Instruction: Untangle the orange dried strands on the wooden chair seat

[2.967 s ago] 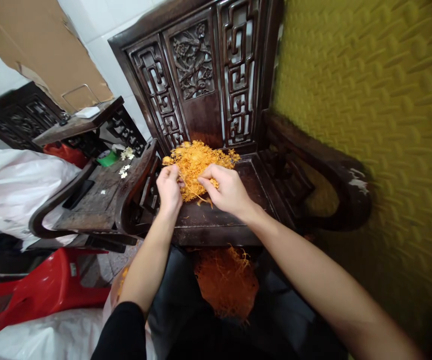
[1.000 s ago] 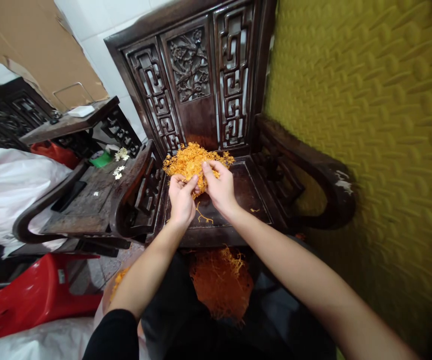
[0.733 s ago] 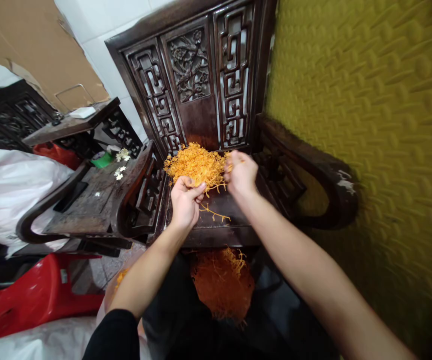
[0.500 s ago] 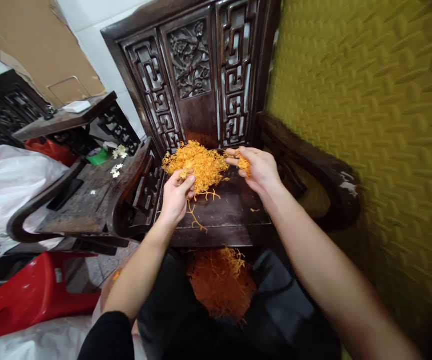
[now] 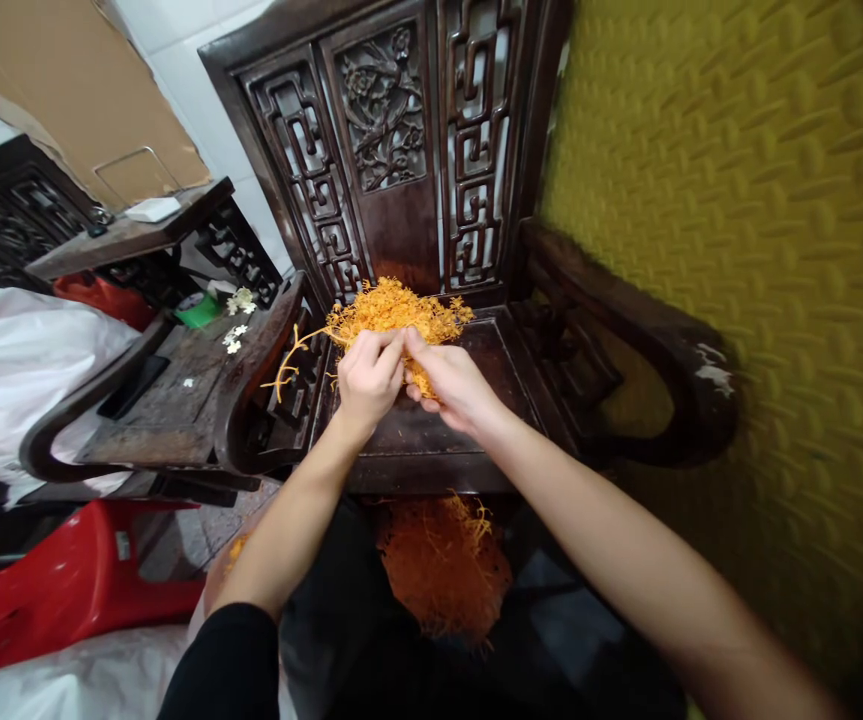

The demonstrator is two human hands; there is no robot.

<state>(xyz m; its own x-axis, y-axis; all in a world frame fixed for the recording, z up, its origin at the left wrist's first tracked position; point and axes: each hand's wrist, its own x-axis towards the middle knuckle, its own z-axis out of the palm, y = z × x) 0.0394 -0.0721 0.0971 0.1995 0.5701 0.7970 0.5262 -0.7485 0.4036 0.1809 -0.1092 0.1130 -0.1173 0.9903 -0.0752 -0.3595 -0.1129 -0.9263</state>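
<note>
A heap of small orange dried-looking florets (image 5: 393,305) rests on the dark wooden chair seat (image 5: 476,440). In front of it my left hand (image 5: 368,380) is closed, fingers pinched against those of my right hand. A branched orange stem (image 5: 292,360) sticks out leftward beyond my left hand, which seems to grip it. My right hand (image 5: 452,388) is closed too, with orange florets (image 5: 422,380) showing in its curled fingers. What lies between the two pinching fingertips is hidden.
Behind the seat rises a carved chair back (image 5: 386,110); a curved armrest (image 5: 671,350) stands at right beside a yellow textured surface (image 5: 731,200). To the left are green tape (image 5: 198,310), white florets (image 5: 236,335) and a red stool (image 5: 78,580). Orange stems (image 5: 468,515) lie below the seat.
My hands have come together in front of the heap, the right one moving left and down. A branched stem now extends left of my left hand; the stems at the seat's front no longer show.
</note>
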